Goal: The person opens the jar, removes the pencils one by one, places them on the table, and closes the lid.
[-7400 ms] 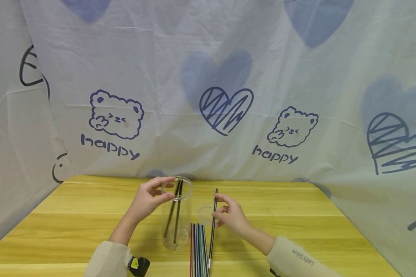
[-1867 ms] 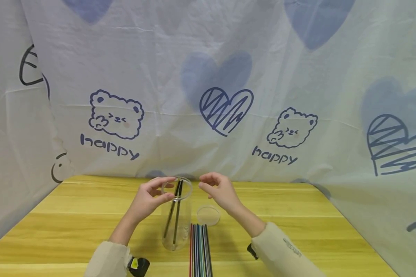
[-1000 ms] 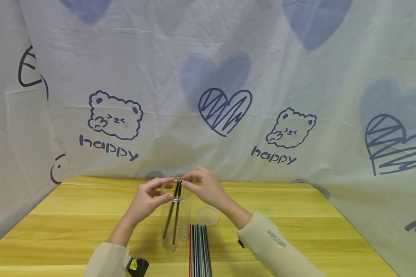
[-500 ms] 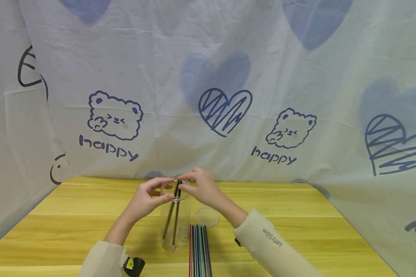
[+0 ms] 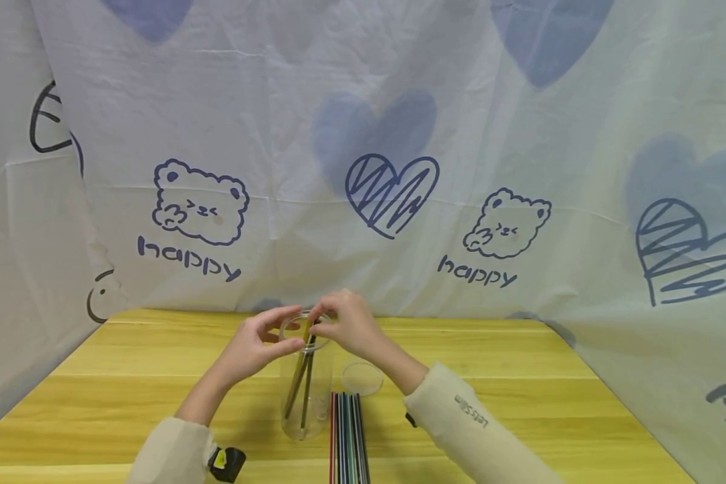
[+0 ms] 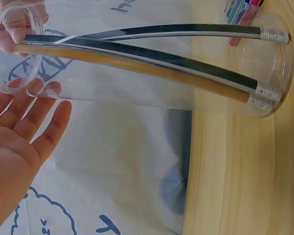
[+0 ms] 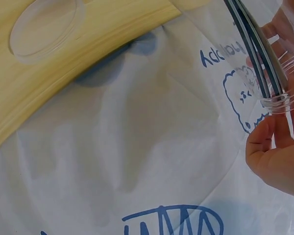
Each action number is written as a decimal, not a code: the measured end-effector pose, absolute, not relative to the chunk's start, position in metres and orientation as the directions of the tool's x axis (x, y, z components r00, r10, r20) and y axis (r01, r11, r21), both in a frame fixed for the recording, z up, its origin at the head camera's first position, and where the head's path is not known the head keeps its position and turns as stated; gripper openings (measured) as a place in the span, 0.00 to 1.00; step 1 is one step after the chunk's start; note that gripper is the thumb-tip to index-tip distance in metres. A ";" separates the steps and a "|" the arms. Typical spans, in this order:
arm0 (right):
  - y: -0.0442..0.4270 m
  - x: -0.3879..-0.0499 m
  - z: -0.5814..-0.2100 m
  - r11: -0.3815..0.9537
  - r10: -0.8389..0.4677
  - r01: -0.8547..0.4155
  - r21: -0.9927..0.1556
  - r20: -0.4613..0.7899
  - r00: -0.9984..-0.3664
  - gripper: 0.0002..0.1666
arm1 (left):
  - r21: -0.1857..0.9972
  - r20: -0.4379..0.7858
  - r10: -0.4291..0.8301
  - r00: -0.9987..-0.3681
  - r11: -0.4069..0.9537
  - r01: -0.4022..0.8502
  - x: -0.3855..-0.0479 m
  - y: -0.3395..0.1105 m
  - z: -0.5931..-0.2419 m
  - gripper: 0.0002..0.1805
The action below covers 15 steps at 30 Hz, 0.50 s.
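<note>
A tall clear plastic jar (image 5: 319, 390) stands uncovered on the table, with dark pencils (image 6: 186, 59) and a yellow-brown pencil (image 6: 152, 72) leaning inside, eraser ends down. My left hand (image 5: 251, 344) holds the jar round its rim, thumb in front and fingers behind. From the right, my right hand (image 5: 351, 326) reaches to the mouth. Its thumb and fingertips pinch the top of a pencil there; exactly which one is partly hidden. In the right wrist view, my right hand (image 7: 279, 159) is close against the jar's rim (image 7: 279, 104).
A round clear lid (image 5: 363, 378) lies on the wooden table (image 5: 490, 396), right of the jar. In front of it lies a row of several coloured pencils (image 5: 347, 437), cut off by the frame's lower edge. A printed cloth (image 5: 278, 134) hangs behind.
Earlier my right hand held a dark pencil beside the row; then, without it, it moved left to the jar's mouth. A yellow-brown pencil now shows among the dark ones. The left hand stays.
</note>
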State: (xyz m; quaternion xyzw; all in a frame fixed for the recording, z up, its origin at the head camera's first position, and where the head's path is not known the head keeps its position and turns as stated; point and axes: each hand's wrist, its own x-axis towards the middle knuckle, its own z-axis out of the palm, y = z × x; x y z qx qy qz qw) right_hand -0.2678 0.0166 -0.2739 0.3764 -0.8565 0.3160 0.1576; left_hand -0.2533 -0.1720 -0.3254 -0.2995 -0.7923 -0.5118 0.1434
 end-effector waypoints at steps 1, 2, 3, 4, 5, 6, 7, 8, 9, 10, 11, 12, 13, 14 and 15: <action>0.016 -0.268 -0.274 0.517 -0.545 -0.739 -0.432 0.500 -0.673 0.06 | 0.725 0.535 0.329 -0.778 0.294 0.623 -0.253 -0.172 -0.325 0.28; 0.016 -0.268 -0.274 0.518 -0.547 -0.736 -0.435 0.493 -0.676 0.05 | 0.726 0.534 0.328 -0.779 0.294 0.622 -0.253 -0.172 -0.325 0.28; 0.016 -0.268 -0.274 0.520 -0.547 -0.733 -0.439 0.488 -0.680 0.05 | 0.722 0.539 0.331 -0.774 0.292 0.627 -0.253 -0.172 -0.325 0.28; 0.016 -0.268 -0.274 0.519 -0.547 -0.731 -0.443 0.485 -0.683 0.05 | 0.719 0.543 0.332 -0.771 0.291 0.632 -0.253 -0.173 -0.325 0.28; 0.016 -0.268 -0.274 0.517 -0.546 -0.731 -0.446 0.485 -0.683 0.05 | 0.720 0.542 0.331 -0.772 0.291 0.630 -0.253 -0.172 -0.325 0.28; 0.016 -0.268 -0.274 0.516 -0.545 -0.730 -0.448 0.486 -0.684 0.05 | 0.719 0.544 0.332 -0.771 0.289 0.632 -0.253 -0.173 -0.325 0.28; 0.016 -0.268 -0.274 0.516 -0.543 -0.729 -0.450 0.487 -0.684 0.04 | 0.716 0.547 0.333 -0.768 0.289 0.635 -0.253 -0.173 -0.325 0.28; 0.016 -0.269 -0.275 0.514 -0.541 -0.731 -0.450 0.491 -0.683 0.04 | 0.715 0.549 0.333 -0.767 0.288 0.637 -0.253 -0.173 -0.325 0.28; 0.016 -0.269 -0.276 0.511 -0.537 -0.731 -0.452 0.495 -0.683 0.04 | 0.714 0.551 0.335 -0.765 0.286 0.639 -0.253 -0.173 -0.325 0.28; 0.016 -0.269 -0.276 0.506 -0.536 -0.735 -0.452 0.503 -0.678 0.04 | 0.714 0.551 0.335 -0.765 0.285 0.639 -0.253 -0.173 -0.325 0.28; 0.016 -0.270 -0.277 0.498 -0.532 -0.739 -0.454 0.512 -0.674 0.03 | 0.714 0.551 0.335 -0.764 0.284 0.640 -0.253 -0.173 -0.325 0.28; 0.016 -0.270 -0.277 0.487 -0.528 -0.744 -0.457 0.524 -0.668 0.03 | 0.711 0.554 0.337 -0.761 0.283 0.643 -0.254 -0.173 -0.325 0.28; 0.016 -0.271 -0.278 0.470 -0.524 -0.753 -0.460 0.541 -0.658 0.03 | 0.710 0.556 0.338 -0.759 0.283 0.646 -0.254 -0.173 -0.325 0.28; 0.017 -0.271 -0.279 0.453 -0.520 -0.765 -0.457 0.562 -0.644 0.03 | 0.709 0.557 0.338 -0.758 0.281 0.647 -0.253 -0.173 -0.325 0.28; 0.017 -0.272 -0.279 0.436 -0.514 -0.777 -0.453 0.583 -0.629 0.02 | 0.708 0.558 0.340 -0.757 0.281 0.648 -0.254 -0.173 -0.325 0.28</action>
